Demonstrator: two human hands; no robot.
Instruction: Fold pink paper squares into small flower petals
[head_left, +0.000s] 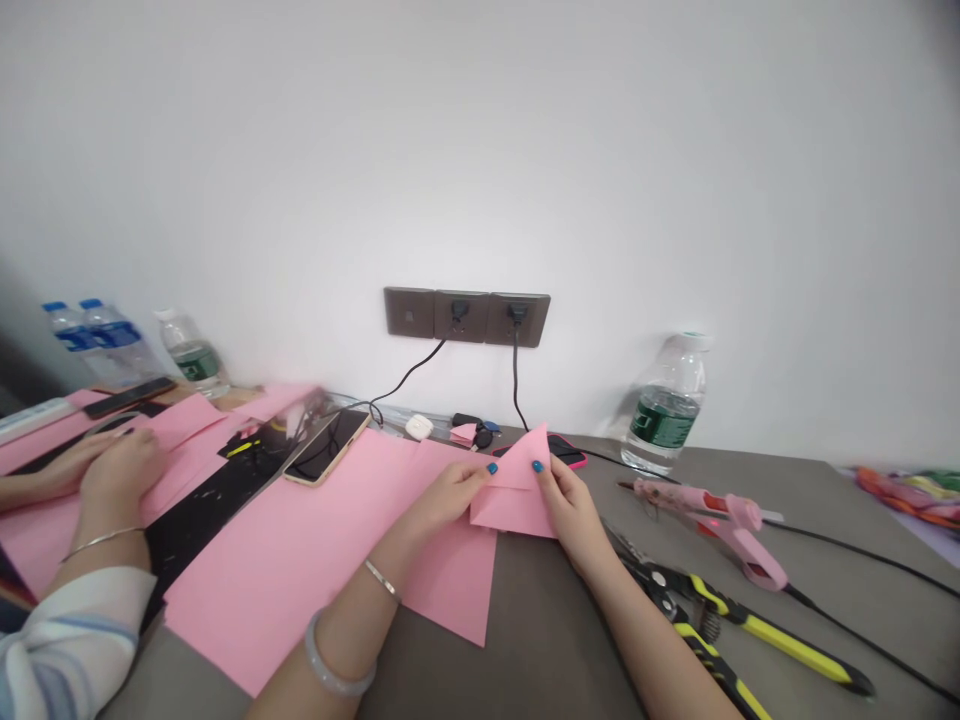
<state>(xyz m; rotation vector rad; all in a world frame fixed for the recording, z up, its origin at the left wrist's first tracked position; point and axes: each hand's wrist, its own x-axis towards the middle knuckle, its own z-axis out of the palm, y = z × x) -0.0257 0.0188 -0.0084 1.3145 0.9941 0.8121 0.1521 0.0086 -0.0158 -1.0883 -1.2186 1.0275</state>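
Observation:
A folded piece of pink paper [513, 508] is held up between my two hands over the grey table. My left hand [451, 496] pinches its left edge, thumb on the near face. On the other side my right hand [571, 508] grips the right edge, its thumb also on the front. The paper has a pointed top and a crease or flap edge across its middle. The fingers behind it are hidden. Below my left forearm lie large pink sheets [300, 560], partly overlapping.
A phone [330, 446] rests on the sheets. To the right are a pink glue gun [739, 520] with its cord, yellow-black pliers [780, 635] and a water bottle [664, 410]. Wall sockets [466, 318] hold two plugs. At left, another person's hands [112, 470] rest on pink paper.

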